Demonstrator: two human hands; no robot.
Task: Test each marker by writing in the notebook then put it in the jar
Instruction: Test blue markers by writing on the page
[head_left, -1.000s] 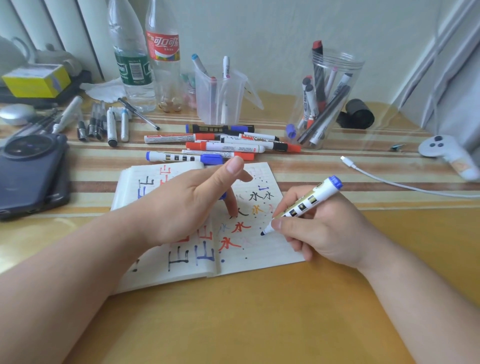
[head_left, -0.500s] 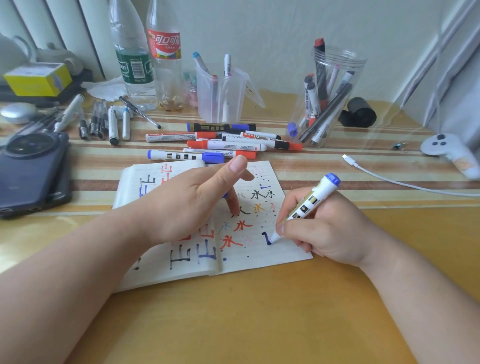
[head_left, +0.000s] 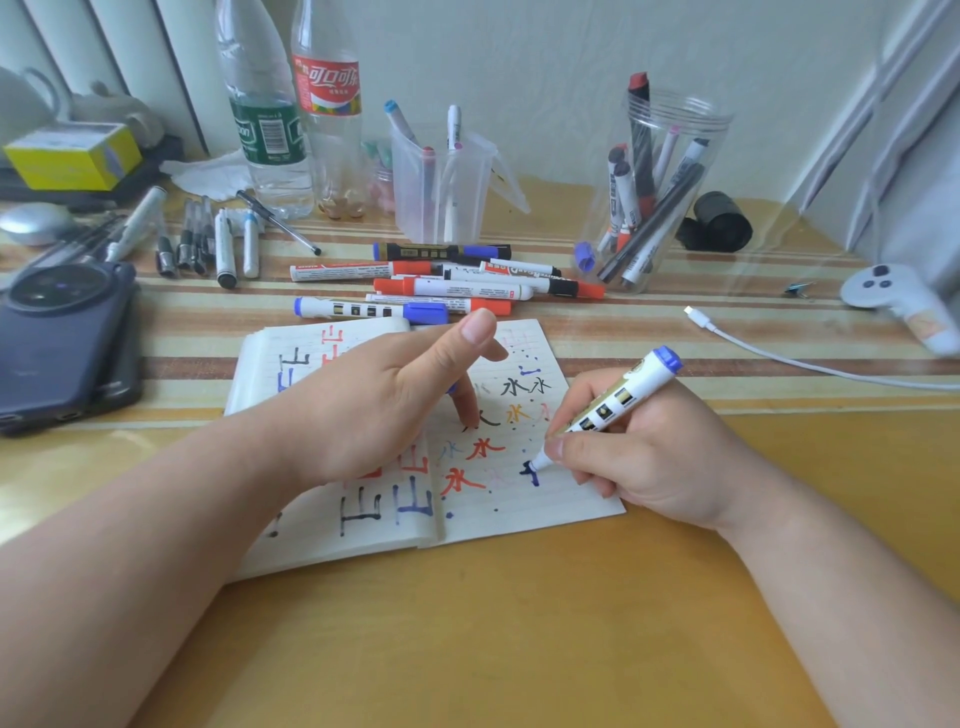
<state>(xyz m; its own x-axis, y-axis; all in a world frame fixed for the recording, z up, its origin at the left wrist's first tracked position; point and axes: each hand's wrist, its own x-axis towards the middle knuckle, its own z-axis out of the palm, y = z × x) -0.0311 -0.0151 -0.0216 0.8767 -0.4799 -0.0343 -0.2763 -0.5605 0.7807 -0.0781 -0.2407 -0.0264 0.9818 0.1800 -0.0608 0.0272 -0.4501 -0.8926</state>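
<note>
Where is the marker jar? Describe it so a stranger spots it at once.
Start at the open notebook; look past the loose markers toward the back right. The jar stands there: round, clear, threaded rim, unlike the squarish hinged-lid container to its left.

A water bottle (head_left: 262, 119) and cola bottle (head_left: 327, 104) stand at the back of the surface; phone (head_left: 57, 343) left, cable (head_left: 779, 358) and controller (head_left: 883, 296) right.

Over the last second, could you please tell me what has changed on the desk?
The right hand, gripping the marker, moved its tip across the notebook's right page, so a blue dot has grown into several strokes. Nothing was picked up or let go. The left hand still presses on the notebook; the jar and loose markers have not moved.
</note>
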